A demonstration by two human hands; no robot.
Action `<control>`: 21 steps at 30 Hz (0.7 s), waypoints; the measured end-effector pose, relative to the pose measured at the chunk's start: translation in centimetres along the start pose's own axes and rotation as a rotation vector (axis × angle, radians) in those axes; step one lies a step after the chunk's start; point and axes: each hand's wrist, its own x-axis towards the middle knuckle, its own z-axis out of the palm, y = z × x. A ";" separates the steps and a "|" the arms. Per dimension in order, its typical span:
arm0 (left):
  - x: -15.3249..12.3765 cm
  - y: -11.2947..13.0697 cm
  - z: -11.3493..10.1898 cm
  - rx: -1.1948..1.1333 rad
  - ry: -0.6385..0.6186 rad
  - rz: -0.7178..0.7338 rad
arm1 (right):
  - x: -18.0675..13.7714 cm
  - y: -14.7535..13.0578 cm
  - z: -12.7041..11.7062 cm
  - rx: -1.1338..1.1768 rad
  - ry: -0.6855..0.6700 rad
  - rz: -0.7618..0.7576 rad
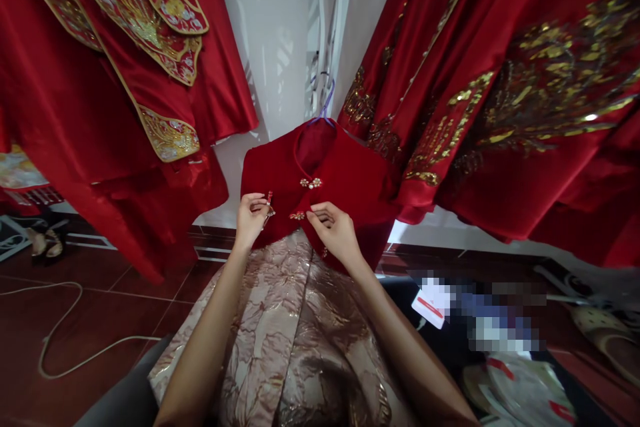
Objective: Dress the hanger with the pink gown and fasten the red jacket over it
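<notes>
A red velvet garment point(355, 180) with a round neckline hangs in front of me, over a pinkish-gold patterned cloth point(270, 320). A pearl-and-gold clasp point(311, 183) sits below its neckline, and a red beaded ornament point(297, 216) is lower down. On the garment's left side, my left hand point(251, 219) pinches a small beaded ornament point(271, 204) with red beads and pale stones. My right hand point(333, 230) is closed, its thumb and fingertips at the garment's front edge beside the lower red ornament. Its fingers partly cover what they grip.
A purple hanger point(327, 104) shows above the neckline. Embroidered red garments point(175, 80) hang at left, and sequined ones point(550, 80) at right. A white cable point(65, 370) crosses the tiled floor. At lower right lie a lit phone point(431, 307) and clear plastic packaging point(530, 387).
</notes>
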 end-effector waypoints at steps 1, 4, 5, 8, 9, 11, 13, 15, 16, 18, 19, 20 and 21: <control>0.0 0.0 0.0 0.010 -0.009 -0.005 | 0.3 0.2 0.4 0.015 0.004 0.002; -0.2 0.2 0.1 0.025 -0.030 0.001 | 1.4 0.8 1.7 0.004 0.011 -0.007; -0.3 0.3 0.2 0.013 -0.035 0.003 | 1.7 0.8 2.1 -0.010 0.008 -0.015; -0.5 0.5 0.3 -0.043 -0.061 -0.005 | 2.5 0.9 3.1 -0.051 0.013 -0.048; -0.5 0.6 0.4 -0.055 -0.064 -0.008 | 2.6 0.8 3.4 -0.061 0.017 -0.053; -0.7 1.0 0.5 -0.075 -0.081 -0.018 | 2.8 0.8 3.7 -0.086 0.032 -0.051; -0.9 1.4 0.5 -0.102 -0.112 -0.037 | 2.9 0.8 3.9 -0.114 0.049 -0.039; -1.1 1.8 0.6 -0.128 -0.135 -0.053 | 3.0 0.9 4.2 -0.136 0.067 -0.032; -1.2 2.0 0.6 -0.138 -0.144 -0.062 | 3.0 1.0 4.3 -0.144 0.073 -0.029; -1.3 2.3 0.6 -0.152 -0.155 -0.077 | 3.1 1.0 4.5 -0.165 0.088 -0.019; -1.3 2.4 0.7 -0.157 -0.156 -0.083 | 3.1 0.9 4.6 -0.181 0.098 -0.013; -1.3 2.4 0.7 -0.160 -0.152 -0.083 | 3.1 0.9 4.7 -0.201 0.107 -0.010; -1.3 2.4 0.7 -0.160 -0.142 -0.079 | 3.0 0.8 4.8 -0.222 0.118 -0.008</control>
